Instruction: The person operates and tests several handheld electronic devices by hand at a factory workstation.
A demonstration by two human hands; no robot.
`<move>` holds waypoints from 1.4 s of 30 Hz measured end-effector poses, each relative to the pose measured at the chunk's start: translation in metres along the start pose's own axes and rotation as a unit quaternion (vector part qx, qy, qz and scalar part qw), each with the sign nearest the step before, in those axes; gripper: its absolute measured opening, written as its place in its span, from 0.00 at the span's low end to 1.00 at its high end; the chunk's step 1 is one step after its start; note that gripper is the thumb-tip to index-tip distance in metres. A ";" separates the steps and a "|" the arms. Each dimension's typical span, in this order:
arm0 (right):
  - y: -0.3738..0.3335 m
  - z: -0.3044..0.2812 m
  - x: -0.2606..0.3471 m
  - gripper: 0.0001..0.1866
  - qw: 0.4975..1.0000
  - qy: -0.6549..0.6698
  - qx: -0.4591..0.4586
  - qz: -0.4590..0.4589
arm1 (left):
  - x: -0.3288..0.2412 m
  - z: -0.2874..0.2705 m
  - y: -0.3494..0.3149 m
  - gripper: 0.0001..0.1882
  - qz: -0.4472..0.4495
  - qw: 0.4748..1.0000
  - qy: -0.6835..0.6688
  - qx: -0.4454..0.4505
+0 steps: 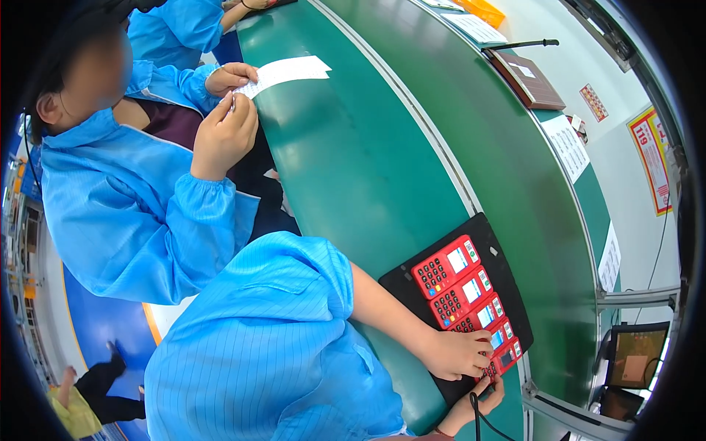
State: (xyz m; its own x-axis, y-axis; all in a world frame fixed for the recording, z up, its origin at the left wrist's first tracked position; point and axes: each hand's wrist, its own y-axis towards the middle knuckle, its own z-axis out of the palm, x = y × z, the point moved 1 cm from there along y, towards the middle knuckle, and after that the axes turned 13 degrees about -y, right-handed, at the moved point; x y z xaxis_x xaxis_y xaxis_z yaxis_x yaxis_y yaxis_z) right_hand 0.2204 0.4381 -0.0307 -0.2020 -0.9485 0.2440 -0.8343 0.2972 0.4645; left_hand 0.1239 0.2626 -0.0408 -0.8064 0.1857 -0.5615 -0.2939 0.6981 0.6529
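Several red handheld payment terminals [471, 291] with keypads and small lit screens lie in a row on a black mat [412, 278]. My left hand [457, 354] reaches over the nearest ones, its bent fingers apart and resting on the keypads. It lifts nothing. Beside the lowest terminal [507, 358], my right hand [474, 406] has its thumb and fingertips at the terminal's edge. Whether it grips that terminal is partly hidden. A black cable [476, 420] runs across in front of the right hand.
The mat lies on a green workbench [353, 162] with a metal rail [441, 147]. At left, a co-worker in a blue jacket [140, 213] holds a paper strip [290, 72] and a pen. Beyond are a brown box [526, 79], paper sheets [565, 147] and a metal frame [573, 411].
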 end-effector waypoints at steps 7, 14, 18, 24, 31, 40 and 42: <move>0.000 0.002 -0.004 0.15 1.000 -0.004 0.005 -0.008 | -0.001 -0.002 0.002 0.18 0.004 1.000 -0.010 0.002; -0.001 0.007 -0.009 0.14 1.000 0.017 -0.011 -0.011 | 0.001 0.000 -0.002 0.18 0.023 1.000 -0.012 -0.010; 0.001 0.003 -0.010 0.14 1.000 0.021 0.005 0.016 | 0.003 0.003 0.002 0.19 0.032 0.999 -0.020 -0.026; 0.002 0.008 -0.014 0.14 1.000 0.014 0.000 -0.002 | 0.003 0.004 0.001 0.20 0.019 1.000 0.004 -0.009; -0.005 0.000 -0.009 0.14 1.000 0.022 -0.009 0.017 | -0.001 0.006 0.002 0.20 0.021 0.999 -0.026 -0.016; 0.004 0.008 0.001 0.13 0.999 0.028 -0.006 -0.020 | -0.003 -0.016 0.000 0.22 -0.020 0.999 0.047 0.006; 0.005 0.010 0.004 0.14 0.999 0.033 -0.011 -0.006 | -0.003 -0.021 0.002 0.22 -0.050 0.997 0.036 0.055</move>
State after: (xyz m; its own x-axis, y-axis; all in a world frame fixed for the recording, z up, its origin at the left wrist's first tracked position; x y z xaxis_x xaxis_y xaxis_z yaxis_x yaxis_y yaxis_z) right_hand 0.2102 0.4351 -0.0354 -0.1566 -0.9433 0.2928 -0.8251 0.2879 0.4861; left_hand 0.1147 0.2490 -0.0275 -0.8113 0.0640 -0.5811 -0.3200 0.7832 0.5331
